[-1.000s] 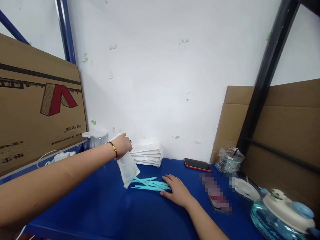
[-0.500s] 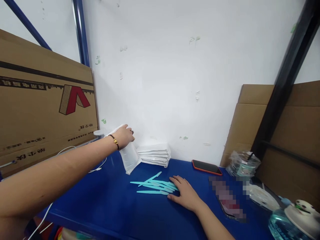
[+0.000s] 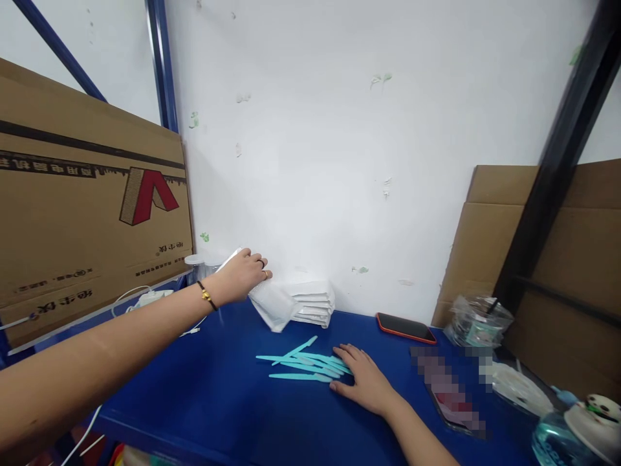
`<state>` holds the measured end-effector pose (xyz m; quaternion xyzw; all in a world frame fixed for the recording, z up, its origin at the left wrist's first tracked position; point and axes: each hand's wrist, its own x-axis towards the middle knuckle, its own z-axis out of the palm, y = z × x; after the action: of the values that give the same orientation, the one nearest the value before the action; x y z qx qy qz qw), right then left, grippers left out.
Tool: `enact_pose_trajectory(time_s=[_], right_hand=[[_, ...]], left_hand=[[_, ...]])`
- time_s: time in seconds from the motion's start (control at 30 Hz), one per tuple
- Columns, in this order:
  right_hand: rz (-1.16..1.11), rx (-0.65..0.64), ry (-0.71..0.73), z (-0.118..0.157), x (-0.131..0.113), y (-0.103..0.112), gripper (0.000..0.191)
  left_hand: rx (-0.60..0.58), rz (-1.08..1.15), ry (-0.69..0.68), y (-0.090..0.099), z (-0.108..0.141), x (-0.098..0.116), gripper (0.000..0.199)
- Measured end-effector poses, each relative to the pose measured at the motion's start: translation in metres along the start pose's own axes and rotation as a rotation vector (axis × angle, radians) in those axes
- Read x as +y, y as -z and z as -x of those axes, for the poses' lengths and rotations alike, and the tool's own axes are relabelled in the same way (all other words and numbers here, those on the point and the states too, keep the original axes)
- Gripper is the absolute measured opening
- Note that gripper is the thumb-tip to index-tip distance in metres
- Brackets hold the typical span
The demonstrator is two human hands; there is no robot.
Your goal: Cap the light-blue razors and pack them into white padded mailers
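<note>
My left hand [image 3: 239, 278] is closed on the top of a white packet [image 3: 274, 307], which hangs tilted from my fingers. Its lower part overlaps the left side of a stack of similar white packets [image 3: 314, 299] against the wall. Nearer to me, a loose pile of slim teal eyebrow razors [image 3: 297, 376] lies on the blue table [image 3: 213, 395]. My right hand [image 3: 367, 382] rests at the pile's right end with fingers apart, the fingertips touching or very near the handles. Part of the held packet is hidden behind my left hand.
An orange-edged phone [image 3: 406, 328] lies by the wall, and another phone [image 3: 449, 401], partly blurred out, sits right of my right hand. A wrapped cup [image 3: 478, 323] and a teal jar [image 3: 565, 437] stand at the right. Clear containers [image 3: 195, 266], cables and a large carton [image 3: 92, 213] are at the left.
My left hand has moved a little to the right with the packet, which now tilts and overlaps the stack. My right hand and the razors stay put; the view has shifted slightly.
</note>
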<state>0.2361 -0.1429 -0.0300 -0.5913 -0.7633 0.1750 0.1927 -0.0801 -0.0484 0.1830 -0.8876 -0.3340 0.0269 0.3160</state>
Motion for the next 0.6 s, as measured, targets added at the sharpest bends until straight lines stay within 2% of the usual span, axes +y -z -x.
enact_pose_trajectory(time_s=[0.2,0.37,0.47,0.53,0.6], right_hand=[[0.019,0.003,0.009,0.0,-0.001,0.001,0.078],[0.004,0.003,0.007,0.0,0.0,0.0,0.077],[0.002,0.008,0.014,0.0,-0.001,0.001,0.08],[-0.003,0.096,0.009,0.0,-0.004,0.006,0.083],[-0.058,0.298,0.012,0.002,-0.012,0.016,0.074]], left_hand=[[0.095,0.046,-0.042,-0.014,-0.004,0.004,0.03],[0.055,0.152,0.023,-0.01,-0.001,0.002,0.029],[0.021,0.308,0.105,-0.016,0.007,0.005,0.036],[-0.008,0.461,0.152,-0.028,0.014,0.011,0.041],[-0.02,0.644,0.184,-0.044,0.021,0.021,0.04]])
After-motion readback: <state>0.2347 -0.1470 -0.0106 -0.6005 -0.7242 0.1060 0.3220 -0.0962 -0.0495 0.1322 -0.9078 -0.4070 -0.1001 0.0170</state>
